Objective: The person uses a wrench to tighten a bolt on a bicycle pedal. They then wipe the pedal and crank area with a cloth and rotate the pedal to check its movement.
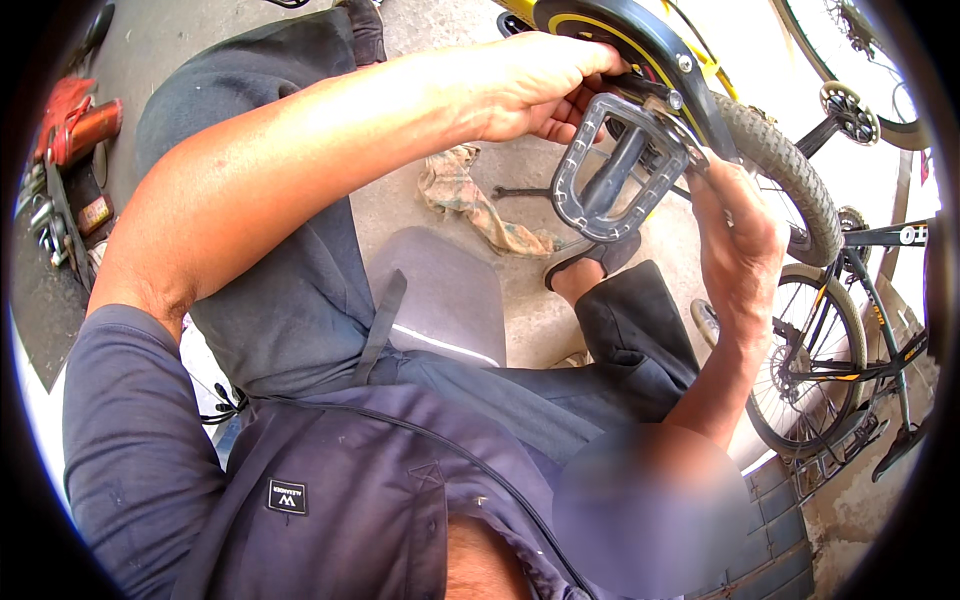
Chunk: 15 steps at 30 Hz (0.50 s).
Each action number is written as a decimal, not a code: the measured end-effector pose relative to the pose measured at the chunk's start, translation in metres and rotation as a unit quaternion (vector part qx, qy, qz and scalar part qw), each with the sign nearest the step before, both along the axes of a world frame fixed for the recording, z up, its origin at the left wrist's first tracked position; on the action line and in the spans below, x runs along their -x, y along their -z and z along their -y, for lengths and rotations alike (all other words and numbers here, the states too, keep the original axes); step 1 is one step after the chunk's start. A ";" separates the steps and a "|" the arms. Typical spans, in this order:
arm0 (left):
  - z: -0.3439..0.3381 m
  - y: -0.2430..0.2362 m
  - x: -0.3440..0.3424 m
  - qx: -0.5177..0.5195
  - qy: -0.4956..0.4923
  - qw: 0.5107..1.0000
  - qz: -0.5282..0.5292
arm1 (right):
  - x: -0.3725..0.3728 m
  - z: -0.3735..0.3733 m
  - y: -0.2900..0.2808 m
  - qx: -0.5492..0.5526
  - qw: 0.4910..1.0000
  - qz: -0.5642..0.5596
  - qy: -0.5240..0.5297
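A black cage pedal (618,167) with studded edges sits at the crank of a yellow bicycle (725,80), below its black chainguard (680,60). My left hand (550,85) reaches to the crank area left of the pedal, fingers curled under the guard; what they grip is partly hidden. My right hand (735,205) is closed on a flat metal piece (690,150) at the pedal's right end; I cannot make out whether it is a tool or part of the crank. The bicycle's knobby tire (805,190) is behind that hand.
A patterned rag (455,195) lies on the concrete floor (420,50) between my bent legs. Red tool items (85,130) and loose metal tools (50,225) are at the left. Another bicycle (840,370) stands at the right, with a further wheel (830,50) above.
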<state>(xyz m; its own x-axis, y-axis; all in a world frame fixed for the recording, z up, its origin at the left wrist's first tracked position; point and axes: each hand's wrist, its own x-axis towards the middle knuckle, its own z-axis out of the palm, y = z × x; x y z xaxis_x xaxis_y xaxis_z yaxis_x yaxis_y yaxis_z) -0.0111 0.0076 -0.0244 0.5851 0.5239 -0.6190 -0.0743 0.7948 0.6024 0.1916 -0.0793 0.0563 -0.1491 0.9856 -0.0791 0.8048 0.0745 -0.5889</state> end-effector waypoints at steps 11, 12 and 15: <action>0.001 -0.001 0.001 -0.008 -0.016 1.000 0.001 | 0.007 -0.004 0.011 0.050 0.998 -0.020 -0.009; 0.001 -0.001 0.000 -0.007 -0.018 1.000 0.004 | 0.010 -0.004 0.011 0.054 0.998 -0.025 -0.005; 0.002 -0.003 0.001 -0.002 -0.020 1.000 0.009 | 0.013 -0.005 0.017 0.071 0.997 -0.028 0.010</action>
<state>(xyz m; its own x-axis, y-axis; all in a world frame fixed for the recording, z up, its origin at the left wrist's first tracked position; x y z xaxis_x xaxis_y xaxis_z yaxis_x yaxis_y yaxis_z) -0.0116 0.0060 -0.0212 0.5750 0.5484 -0.6071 -0.1159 0.7892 0.6031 0.1787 -0.0742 0.0391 -0.1369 0.9682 -0.2094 0.7713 -0.0284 -0.6358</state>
